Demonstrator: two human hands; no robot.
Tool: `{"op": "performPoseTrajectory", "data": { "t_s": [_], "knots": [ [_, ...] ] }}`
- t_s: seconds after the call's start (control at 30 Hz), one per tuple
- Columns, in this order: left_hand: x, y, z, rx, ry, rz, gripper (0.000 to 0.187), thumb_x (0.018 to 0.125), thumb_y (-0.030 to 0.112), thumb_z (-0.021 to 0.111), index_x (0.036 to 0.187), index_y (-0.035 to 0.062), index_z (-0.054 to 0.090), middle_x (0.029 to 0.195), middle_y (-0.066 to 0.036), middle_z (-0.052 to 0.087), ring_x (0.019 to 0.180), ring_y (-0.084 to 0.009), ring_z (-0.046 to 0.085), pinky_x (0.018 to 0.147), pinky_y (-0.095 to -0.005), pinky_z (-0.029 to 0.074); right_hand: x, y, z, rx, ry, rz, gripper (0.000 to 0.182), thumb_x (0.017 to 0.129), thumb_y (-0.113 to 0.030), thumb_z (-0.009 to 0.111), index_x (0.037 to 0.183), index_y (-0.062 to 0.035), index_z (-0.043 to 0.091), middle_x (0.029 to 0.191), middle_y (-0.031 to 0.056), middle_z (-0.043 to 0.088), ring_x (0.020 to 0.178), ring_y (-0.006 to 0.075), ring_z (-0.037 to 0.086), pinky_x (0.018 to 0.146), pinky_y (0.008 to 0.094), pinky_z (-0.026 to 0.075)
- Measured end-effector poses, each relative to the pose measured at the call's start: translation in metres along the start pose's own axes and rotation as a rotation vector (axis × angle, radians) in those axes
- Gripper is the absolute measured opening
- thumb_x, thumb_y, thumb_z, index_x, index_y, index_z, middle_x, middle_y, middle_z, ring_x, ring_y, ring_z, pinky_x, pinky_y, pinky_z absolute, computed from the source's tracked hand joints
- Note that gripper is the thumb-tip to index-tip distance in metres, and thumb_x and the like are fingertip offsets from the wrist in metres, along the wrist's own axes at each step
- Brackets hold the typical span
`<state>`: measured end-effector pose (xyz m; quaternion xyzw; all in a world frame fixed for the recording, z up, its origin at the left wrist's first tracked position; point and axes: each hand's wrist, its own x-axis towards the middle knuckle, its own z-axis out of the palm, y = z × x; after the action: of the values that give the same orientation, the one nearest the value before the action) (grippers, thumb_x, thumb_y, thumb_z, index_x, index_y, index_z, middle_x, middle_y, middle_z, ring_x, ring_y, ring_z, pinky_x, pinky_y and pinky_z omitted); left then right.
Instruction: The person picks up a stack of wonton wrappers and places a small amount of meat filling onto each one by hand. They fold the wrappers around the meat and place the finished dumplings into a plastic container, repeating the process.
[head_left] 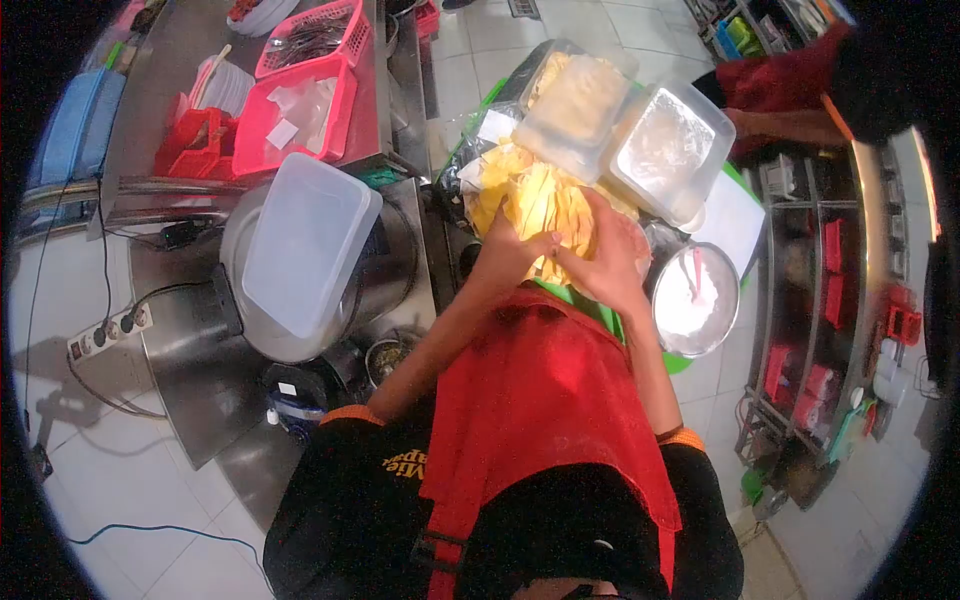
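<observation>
A bunch of yellow folded sheets or strips (pixel 545 208) is held between both hands over the green-edged work surface. My left hand (pixel 508 258) wraps the left side of the bunch, and my right hand (pixel 608 255) wraps its right side; the thumbs nearly meet at the front. Just beyond lie more yellow pieces and a clear tub with pale yellow contents (pixel 575 98). Right of that stands a clear tub with white contents (pixel 668 145). Near my right forearm is a round metal bowl of white powder (pixel 697 300) with a pink-handled utensil in it.
At the left, a translucent lid (pixel 310 245) lies on a large round pot. Pink baskets (pixel 345 105) stand on the steel counter (pixel 150 120). Another person's arm (pixel 790 126) reaches in at the upper right. Shelving (pixel 790 290) stands along the right.
</observation>
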<state>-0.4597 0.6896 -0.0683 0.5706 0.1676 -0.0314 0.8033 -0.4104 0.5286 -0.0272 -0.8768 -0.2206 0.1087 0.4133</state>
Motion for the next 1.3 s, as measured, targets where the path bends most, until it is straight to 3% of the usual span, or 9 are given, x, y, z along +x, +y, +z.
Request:
{"op": "performPoseTrajectory", "data": {
  "t_s": [0.3, 0.37, 0.43, 0.5, 0.73, 0.83, 1.03, 1.1, 1.3],
  "knots": [
    [-0.009, 0.024, 0.006, -0.254, 0.048, -0.143, 0.062, 0.077, -0.004, 0.063, 0.136, -0.0044, 0.042, 0.123, -0.012, 0.059, 0.111, -0.0188, 0.058, 0.093, -0.0305, 0.048, 0.005, 0.004, -0.011, 0.316, -0.126, 0.277, 0.068, 0.08, -0.012, 0.067, 0.14, -0.0016, 0.038, 0.132, 0.0239, 0.054, 0.124, 0.0335, 0.053, 0.105, 0.0393, 0.04],
    [-0.009, 0.022, 0.005, -0.259, 0.054, -0.122, 0.062, 0.076, -0.005, 0.063, 0.135, -0.0046, 0.042, 0.123, -0.012, 0.059, 0.11, -0.0187, 0.058, 0.093, -0.0306, 0.048, 0.004, 0.02, 0.002, 0.342, -0.106, 0.234, 0.07, 0.079, -0.014, 0.069, 0.14, -0.0007, 0.037, 0.131, 0.0239, 0.054, 0.125, 0.0327, 0.052, 0.105, 0.0386, 0.04],
    [-0.004, 0.014, 0.001, 0.205, 0.016, 0.081, 0.062, 0.077, -0.005, 0.064, 0.135, -0.0044, 0.042, 0.122, -0.012, 0.06, 0.109, -0.0186, 0.059, 0.094, -0.0308, 0.048, 0.003, 0.019, 0.005, 0.368, -0.084, 0.192, 0.072, 0.078, -0.015, 0.07, 0.14, 0.0003, 0.037, 0.131, 0.0239, 0.054, 0.125, 0.0319, 0.052, 0.106, 0.0379, 0.039],
    [-0.004, 0.007, 0.005, 0.154, 0.07, 0.064, 0.062, 0.077, -0.004, 0.067, 0.134, -0.0044, 0.043, 0.12, -0.011, 0.06, 0.108, -0.0184, 0.059, 0.094, -0.0309, 0.048, 0.003, -0.002, 0.002, 0.089, -0.084, 0.147, 0.081, 0.074, -0.019, 0.076, 0.14, 0.0039, 0.034, 0.13, 0.0249, 0.054, 0.124, 0.0329, 0.053, 0.106, 0.0376, 0.04],
    [-0.002, 0.004, 0.004, 0.049, 0.038, 0.124, 0.065, 0.075, -0.002, 0.074, 0.133, -0.0034, 0.044, 0.119, -0.011, 0.061, 0.108, -0.0182, 0.059, 0.093, -0.0313, 0.049, 0.002, -0.005, 0.005, 0.118, -0.109, 0.144, 0.087, 0.071, -0.02, 0.078, 0.14, 0.0066, 0.033, 0.129, 0.0261, 0.055, 0.119, 0.0348, 0.057, 0.101, 0.0395, 0.045],
    [-0.005, 0.003, 0.004, 0.058, 0.07, 0.027, 0.062, 0.076, -0.003, 0.071, 0.133, -0.0022, 0.046, 0.12, -0.011, 0.06, 0.108, -0.0192, 0.06, 0.093, -0.0316, 0.049, -0.002, 0.002, 0.013, 0.163, -0.037, 0.22, 0.079, 0.075, -0.015, 0.072, 0.141, 0.0052, 0.035, 0.126, 0.0218, 0.055, 0.119, 0.029, 0.055, 0.103, 0.0352, 0.041],
    [-0.009, 0.005, -0.005, -0.169, 0.094, -0.091, 0.056, 0.08, -0.002, 0.07, 0.131, -0.0008, 0.048, 0.117, -0.011, 0.063, 0.104, -0.0215, 0.064, 0.089, -0.0335, 0.052, -0.002, 0.021, 0.008, 0.538, -0.045, 0.307, 0.067, 0.081, -0.006, 0.063, 0.142, 0.0007, 0.035, 0.13, 0.0203, 0.055, 0.118, 0.0256, 0.055, 0.097, 0.0325, 0.045],
    [-0.011, 0.005, -0.012, -0.19, 0.079, -0.117, 0.056, 0.081, -0.002, 0.069, 0.132, -0.0009, 0.047, 0.118, -0.011, 0.063, 0.104, -0.0221, 0.064, 0.09, -0.0338, 0.052, 0.0, 0.014, 0.0, 0.841, -0.099, 0.413, 0.066, 0.081, 0.0, 0.063, 0.141, 0.0019, 0.037, 0.128, 0.0152, 0.055, 0.116, 0.0208, 0.054, 0.097, 0.03, 0.044],
    [-0.014, -0.003, -0.023, -0.439, -0.027, -0.16, 0.058, 0.083, 0.0, 0.067, 0.136, 0.0001, 0.045, 0.122, -0.011, 0.061, 0.107, -0.0234, 0.064, 0.093, -0.0359, 0.052, -0.002, 0.013, -0.007, 0.929, -0.112, 0.428, 0.062, 0.082, -0.003, 0.068, 0.137, 0.0047, 0.042, 0.125, 0.0139, 0.057, 0.114, 0.0204, 0.055, 0.097, 0.0313, 0.044]
  ]
}}
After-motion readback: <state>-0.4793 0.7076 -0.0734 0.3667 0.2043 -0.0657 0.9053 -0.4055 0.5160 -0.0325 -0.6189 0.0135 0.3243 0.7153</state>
